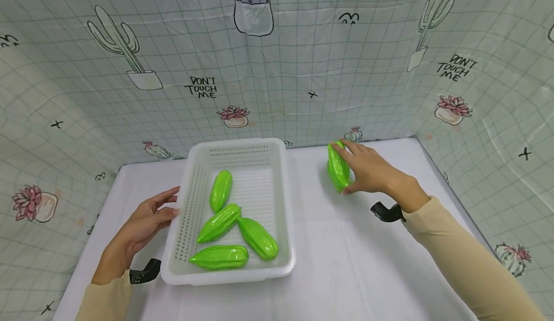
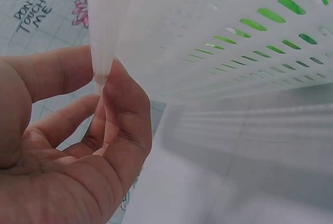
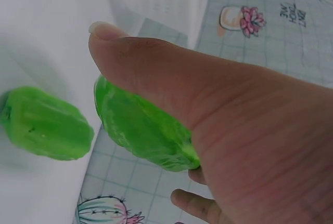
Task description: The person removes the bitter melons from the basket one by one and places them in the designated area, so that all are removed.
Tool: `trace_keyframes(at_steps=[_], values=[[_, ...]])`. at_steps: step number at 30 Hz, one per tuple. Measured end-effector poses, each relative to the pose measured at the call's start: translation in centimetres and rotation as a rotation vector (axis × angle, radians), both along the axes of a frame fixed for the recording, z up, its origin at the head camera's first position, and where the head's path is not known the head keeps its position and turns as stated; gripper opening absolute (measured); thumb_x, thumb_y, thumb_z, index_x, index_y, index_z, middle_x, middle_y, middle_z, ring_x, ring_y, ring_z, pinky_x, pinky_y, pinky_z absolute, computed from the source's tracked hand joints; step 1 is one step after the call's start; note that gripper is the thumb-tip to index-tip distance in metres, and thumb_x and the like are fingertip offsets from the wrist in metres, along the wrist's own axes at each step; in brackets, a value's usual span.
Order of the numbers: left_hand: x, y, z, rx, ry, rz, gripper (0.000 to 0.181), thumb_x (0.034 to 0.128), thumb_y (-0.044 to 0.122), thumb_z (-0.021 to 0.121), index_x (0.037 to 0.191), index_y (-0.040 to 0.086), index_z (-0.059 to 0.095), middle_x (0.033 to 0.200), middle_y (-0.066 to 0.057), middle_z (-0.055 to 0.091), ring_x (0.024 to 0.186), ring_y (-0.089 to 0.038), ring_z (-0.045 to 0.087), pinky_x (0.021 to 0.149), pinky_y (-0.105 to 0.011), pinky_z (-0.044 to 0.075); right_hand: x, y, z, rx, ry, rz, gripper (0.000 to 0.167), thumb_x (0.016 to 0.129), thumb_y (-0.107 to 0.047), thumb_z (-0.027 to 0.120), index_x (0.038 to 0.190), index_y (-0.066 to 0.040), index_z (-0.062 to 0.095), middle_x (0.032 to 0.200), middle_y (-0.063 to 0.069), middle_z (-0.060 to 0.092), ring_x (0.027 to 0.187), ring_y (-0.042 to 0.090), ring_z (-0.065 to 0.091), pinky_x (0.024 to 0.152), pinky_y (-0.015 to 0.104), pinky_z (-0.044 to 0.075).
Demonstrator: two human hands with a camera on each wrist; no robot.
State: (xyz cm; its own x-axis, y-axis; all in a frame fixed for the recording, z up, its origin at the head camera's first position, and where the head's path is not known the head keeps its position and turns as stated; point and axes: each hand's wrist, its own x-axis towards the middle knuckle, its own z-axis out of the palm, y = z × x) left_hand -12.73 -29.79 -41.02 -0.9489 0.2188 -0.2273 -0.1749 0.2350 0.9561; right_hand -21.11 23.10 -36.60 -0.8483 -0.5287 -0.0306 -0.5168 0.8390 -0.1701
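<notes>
A white perforated plastic basket (image 1: 283, 205) stands on the table, left of the middle. My left hand (image 1: 144, 222) pinches its left rim; in the left wrist view the rim (image 2: 101, 68) lies between the fingers. Several glossy green ridged vegetables lie inside, one of them (image 1: 218, 257) near the front wall. At the right, my right hand (image 1: 372, 169) grips a green ridged vegetable (image 1: 336, 169) between thumb and fingers. The right wrist view shows this held vegetable (image 3: 140, 125) partly hidden behind the thumb. Another green vegetable (image 3: 49, 124) lies on the white cloth beside it.
A white cloth (image 1: 329, 258) covers the table. Grid-patterned curtains (image 1: 303, 61) with cactus drawings and lettering rise behind it and at both sides. A black wrist mount (image 1: 145, 271) sits on the left arm, and another (image 1: 386, 212) on the right.
</notes>
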Motion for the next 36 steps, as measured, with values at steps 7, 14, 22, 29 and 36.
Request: trace_keyframes(at_steps=[7, 14, 22, 29, 36], values=[[0.0, 0.0, 0.0, -0.005, -0.004, -0.002, 0.074, 0.1047, 0.003, 0.061, 0.166, -0.006, 0.02, 0.137, -0.011, 0.044, 0.101, -0.005, 0.067, 0.087, -0.023, 0.059, -0.3, 1.0, -0.6, 0.006, -0.027, -0.022, 0.121, 0.074, -0.029, 0.099, 0.165, 0.0, 0.024, 0.167, 0.033, 0.024, 0.146, 0.06, 0.034, 0.116, 0.073, 0.032], [0.0, -0.1, 0.0, -0.005, -0.01, 0.001, 0.075, 0.1051, 0.004, 0.061, 0.166, -0.005, 0.019, 0.137, -0.009, 0.044, 0.101, -0.005, 0.066, 0.087, -0.023, 0.058, -0.4, 1.9, -1.1, 0.015, -0.033, -0.032, 0.12, 0.074, -0.028, 0.099, 0.165, 0.001, 0.025, 0.167, 0.033, 0.024, 0.145, 0.06, 0.035, 0.116, 0.073, 0.032], [0.0, -0.1, 0.0, 0.015, -0.009, 0.003, 0.075, 0.1049, 0.003, 0.061, 0.166, -0.007, 0.018, 0.133, -0.004, 0.046, 0.1, -0.005, 0.067, 0.087, -0.022, 0.058, -0.9, 3.5, -2.2, 0.03, -0.038, -0.048, 0.122, 0.074, -0.031, 0.099, 0.164, 0.003, 0.024, 0.166, 0.036, 0.023, 0.144, 0.062, 0.035, 0.115, 0.074, 0.031], [0.0, -0.1, -0.1, 0.009, -0.014, 0.012, 0.075, 0.1049, 0.003, 0.061, 0.166, -0.006, 0.019, 0.133, -0.004, 0.046, 0.101, -0.005, 0.066, 0.086, -0.023, 0.058, -1.2, 4.2, -2.8, 0.037, -0.058, -0.068, 0.12, 0.075, -0.03, 0.098, 0.164, 0.005, 0.024, 0.166, 0.036, 0.023, 0.142, 0.063, 0.036, 0.113, 0.075, 0.032], [0.0, 0.0, -0.1, 0.009, -0.013, 0.016, 0.075, 0.105, 0.003, 0.062, 0.166, -0.006, 0.019, 0.133, -0.005, 0.045, 0.101, -0.005, 0.066, 0.087, -0.023, 0.058, -1.5, 4.9, -3.4, 0.04, -0.071, -0.088, 0.12, 0.074, -0.03, 0.098, 0.163, 0.005, 0.026, 0.164, 0.037, 0.025, 0.14, 0.064, 0.038, 0.112, 0.075, 0.034]])
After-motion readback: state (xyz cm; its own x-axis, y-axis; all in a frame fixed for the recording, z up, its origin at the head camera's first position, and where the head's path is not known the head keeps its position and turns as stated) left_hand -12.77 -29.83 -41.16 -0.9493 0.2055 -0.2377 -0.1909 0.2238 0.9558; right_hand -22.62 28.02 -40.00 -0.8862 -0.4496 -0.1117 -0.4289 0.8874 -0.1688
